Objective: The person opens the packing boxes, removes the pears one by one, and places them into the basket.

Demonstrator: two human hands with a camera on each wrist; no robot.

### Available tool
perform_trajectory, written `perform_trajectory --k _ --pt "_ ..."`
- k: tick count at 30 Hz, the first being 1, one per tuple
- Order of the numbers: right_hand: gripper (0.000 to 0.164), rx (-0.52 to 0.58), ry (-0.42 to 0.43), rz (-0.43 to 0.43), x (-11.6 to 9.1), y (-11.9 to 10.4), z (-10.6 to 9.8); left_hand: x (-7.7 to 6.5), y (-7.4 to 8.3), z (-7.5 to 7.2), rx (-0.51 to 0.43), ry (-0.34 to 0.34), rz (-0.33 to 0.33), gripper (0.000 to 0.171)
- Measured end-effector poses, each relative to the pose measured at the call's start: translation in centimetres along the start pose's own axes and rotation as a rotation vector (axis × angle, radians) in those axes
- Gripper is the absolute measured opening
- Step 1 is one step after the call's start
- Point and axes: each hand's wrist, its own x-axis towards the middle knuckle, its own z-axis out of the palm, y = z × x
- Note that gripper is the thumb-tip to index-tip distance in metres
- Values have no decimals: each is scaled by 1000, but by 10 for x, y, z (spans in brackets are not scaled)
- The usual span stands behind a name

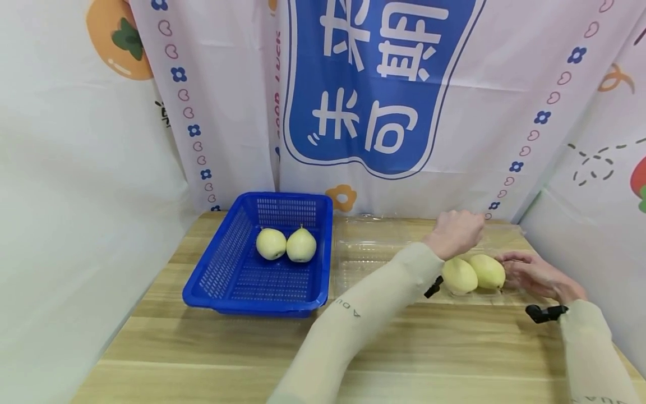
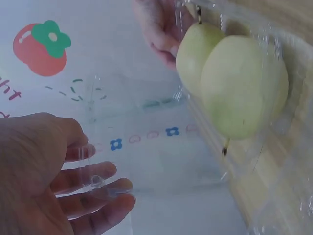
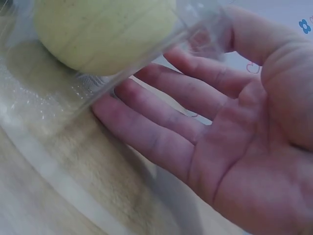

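Two pale yellow pears (image 1: 460,276) lie side by side in a clear plastic box (image 3: 63,110) at the right of the table. My left hand (image 1: 456,233) reaches over behind them. In the left wrist view, its thumb and fingers pinch the edge of the box's raised clear lid (image 2: 146,161). My right hand (image 1: 540,275) is at the box's right side. In the right wrist view, its fingertips lie along the box wall, and the thumb at the upper edge shows partly through plastic.
A blue plastic basket (image 1: 325,280) with two more pears (image 1: 301,245) stands on the left of the wooden table (image 1: 429,342). Between basket and pears lies another clear plastic container (image 1: 353,266), partly behind my left sleeve. A printed cloth (image 1: 242,112) hangs behind the table.
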Motion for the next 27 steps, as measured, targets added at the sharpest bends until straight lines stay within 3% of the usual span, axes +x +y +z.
perform_trajectory --k 6,13,27 --pt "49 -64 24 50 -2 -2 2 0 -15 -8 13 -5 -26 21" --pt "51 -75 -23 30 -3 -4 3 -6 -37 -13 28 65 -18 23" --pt "50 -85 -36 51 -5 -7 6 -20 -75 -27 15 54 -15 19"
